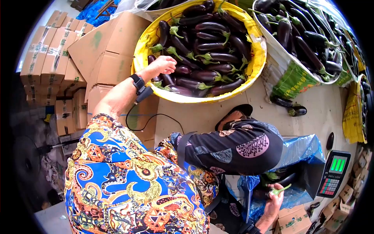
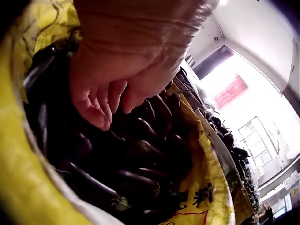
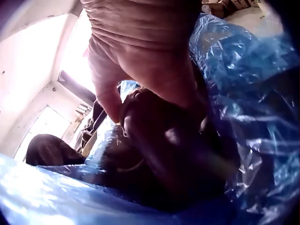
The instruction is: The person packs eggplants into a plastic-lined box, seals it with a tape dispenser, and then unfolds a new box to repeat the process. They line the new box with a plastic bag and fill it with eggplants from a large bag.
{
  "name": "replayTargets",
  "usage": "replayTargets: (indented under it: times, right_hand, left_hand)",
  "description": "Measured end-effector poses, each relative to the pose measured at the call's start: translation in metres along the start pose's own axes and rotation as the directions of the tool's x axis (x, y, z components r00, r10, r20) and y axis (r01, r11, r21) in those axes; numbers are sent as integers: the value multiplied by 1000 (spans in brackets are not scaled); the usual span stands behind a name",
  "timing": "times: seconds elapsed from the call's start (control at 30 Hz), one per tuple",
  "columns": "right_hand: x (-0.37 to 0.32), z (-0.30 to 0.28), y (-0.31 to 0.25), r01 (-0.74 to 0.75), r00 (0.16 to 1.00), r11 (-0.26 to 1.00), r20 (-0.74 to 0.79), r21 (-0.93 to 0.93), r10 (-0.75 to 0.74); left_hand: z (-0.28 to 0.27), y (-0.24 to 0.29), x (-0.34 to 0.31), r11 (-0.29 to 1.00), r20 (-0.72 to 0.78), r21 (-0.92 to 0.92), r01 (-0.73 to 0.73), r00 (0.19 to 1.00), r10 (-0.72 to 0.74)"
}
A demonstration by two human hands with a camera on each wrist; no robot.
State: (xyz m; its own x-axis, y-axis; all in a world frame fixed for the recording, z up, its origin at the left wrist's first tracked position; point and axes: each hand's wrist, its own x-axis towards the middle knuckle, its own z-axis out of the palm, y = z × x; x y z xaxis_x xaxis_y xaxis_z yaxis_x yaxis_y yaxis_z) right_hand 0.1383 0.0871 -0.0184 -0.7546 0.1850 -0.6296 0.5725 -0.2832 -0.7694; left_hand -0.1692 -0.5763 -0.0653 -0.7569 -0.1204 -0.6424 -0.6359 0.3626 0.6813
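My left hand [image 1: 163, 65] hangs over the left part of a big yellow-lined basket [image 1: 141, 74] heaped with dark purple eggplants [image 1: 212, 46]. In the left wrist view its fingers [image 2: 101, 110] droop loosely with nothing between them, close over the eggplants. Low in the head view, my right hand [image 1: 274, 202] grips an eggplant [image 3: 157, 136] whose green stem [image 1: 281, 189] sticks out past the fingers. That hand is inside a box lined with a blue plastic bag [image 1: 302, 150], where more eggplants [image 1: 286, 180] lie.
A digital scale display [image 1: 334, 173] with lit green digits stands right of the lined box. Further sacks of eggplants [image 1: 284, 33] fill the upper right, two loose eggplants [image 1: 297, 111] lying on the floor below. Cardboard boxes [image 1: 56, 48] are stacked at left beside flattened cartons [image 1: 113, 43].
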Motion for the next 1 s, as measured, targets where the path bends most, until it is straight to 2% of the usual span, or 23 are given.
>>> replayTargets:
  times: [0.07, 0.1, 0.13, 0.17, 0.23, 0.27, 0.3, 0.33, 0.4, 0.43, 0.53, 0.57, 0.63, 0.7, 0.8, 0.87, 0.93, 0.97, 1.0]
  right_hand:
    - [-4, -1, -12, 55, 997, 998, 56, -45, -52]
    - [-4, -4, -16, 19, 999, 997, 35, -81, -16]
    - [-5, -8, -19, -18, 1000, 993, 13, -116, 19]
    - [-6, -6, -21, 34, 999, 988, -16, -148, -37]
    - [2, -16, -9, 27, 997, 928, -53, -372, -51]
    - [4, -23, -5, 18, 995, 878, -75, -478, -61]
    - [8, -30, -6, 53, 978, 674, -98, -737, -184]
    - [6, -28, -9, 32, 958, 506, -117, -862, -260]
    - [1, -25, -18, -63, 908, 115, -105, -991, -406]
    - [3, -30, -16, -85, 899, 9, -80, -996, -430]
    - [12, -31, -6, -73, 860, -107, -9, -992, -510]
    - [19, -30, -3, -151, 873, -86, -92, -985, -479]
    - [22, -33, -3, -202, 892, -182, -105, -962, -439]
    - [20, -30, -6, -224, 913, -275, -103, -935, -396]
    - [12, -18, -11, -204, 884, -253, -67, -946, -463]
    - [6, -19, -12, -238, 887, -265, -97, -935, -452]
    - [4, -17, -13, -265, 892, -271, -129, -925, -433]
    - [5, -14, -14, -273, 895, -269, -142, -924, -422]
    - [6, -13, -14, -281, 897, -266, -154, -922, -414]
  left_hand:
    - [9, 0, -2, 991, 55, 123, -46, 998, 39]
    - [14, 0, -1, 960, 86, 261, -99, 993, 79]
    - [18, 4, 0, 936, 99, 339, -92, 993, 62]
    - [21, 9, 0, 908, 128, 401, -121, 989, 75]
    - [22, 23, -3, 796, 153, 581, -170, 983, 98]
    - [17, 21, 2, 721, 161, 648, -244, 970, 183]
    - [8, 18, 11, 633, 176, 710, -308, 948, 263]
    - [3, 17, 13, 535, 199, 764, -361, 921, 336]
    - [-8, 17, 19, 531, 114, 779, -334, 907, 405]
    - [-12, 17, 20, 528, 83, 792, -306, 911, 404]
    - [-21, 11, 21, 492, 66, 819, -294, 901, 428]
    - [-18, 10, 19, 484, 79, 824, -295, 906, 417]
    - [-11, 4, 24, 482, 122, 823, -299, 923, 364]
    - [-4, 2, 29, 421, 230, 825, -378, 904, 362]
    - [17, 6, 34, 346, 323, 810, -473, 853, 409]
    - [42, 21, 24, 419, 416, 742, -523, 850, 323]
    - [63, 20, 19, 427, 497, 705, -567, 824, 272]
    - [73, 22, 12, 414, 540, 690, -593, 803, 250]
    - [82, 9, 18, 334, 573, 719, -610, 792, 212]
